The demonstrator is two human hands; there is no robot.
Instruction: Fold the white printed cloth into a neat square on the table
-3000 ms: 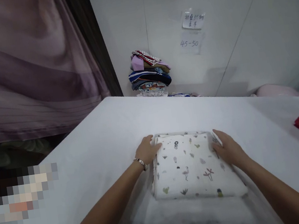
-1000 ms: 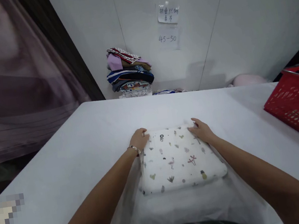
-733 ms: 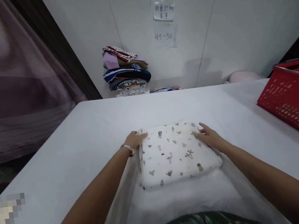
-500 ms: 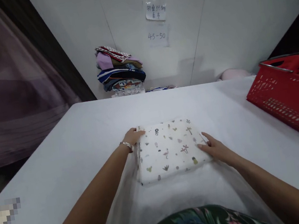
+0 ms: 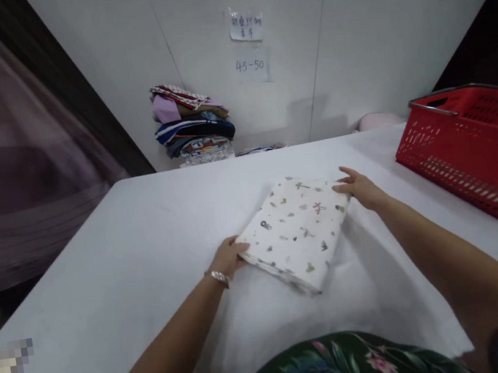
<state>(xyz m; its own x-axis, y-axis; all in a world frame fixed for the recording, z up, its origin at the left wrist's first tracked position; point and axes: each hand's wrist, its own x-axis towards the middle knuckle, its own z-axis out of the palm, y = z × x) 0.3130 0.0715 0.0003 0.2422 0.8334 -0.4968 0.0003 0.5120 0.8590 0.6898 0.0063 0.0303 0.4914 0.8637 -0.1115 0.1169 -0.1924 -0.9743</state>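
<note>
A folded white cloth [image 5: 294, 229], printed with small palms, leaves and pineapples, lies turned at an angle over the white table in front of me. My left hand [image 5: 229, 257], with a silver bracelet at the wrist, pinches its left corner, thumb on top and fingers underneath. At the far right corner, my right hand [image 5: 360, 188] grips the edge between thumb and fingers, with one finger sticking out beyond it. Several layers show along the near left edge. The fingers under the cloth are hidden.
A red plastic basket [image 5: 472, 161] stands on the table [image 5: 153, 231] at the right. Behind the table's far edge rises a stack of folded fabrics [image 5: 193, 120]. Handwritten paper signs [image 5: 246, 25] hang on the wall. A purple curtain [image 5: 17, 157] hangs at the left.
The cloth has turned counterclockwise from lying square to lying slantwise. My left hand has come nearer to me, while my right hand has gone farther away and slightly right.
</note>
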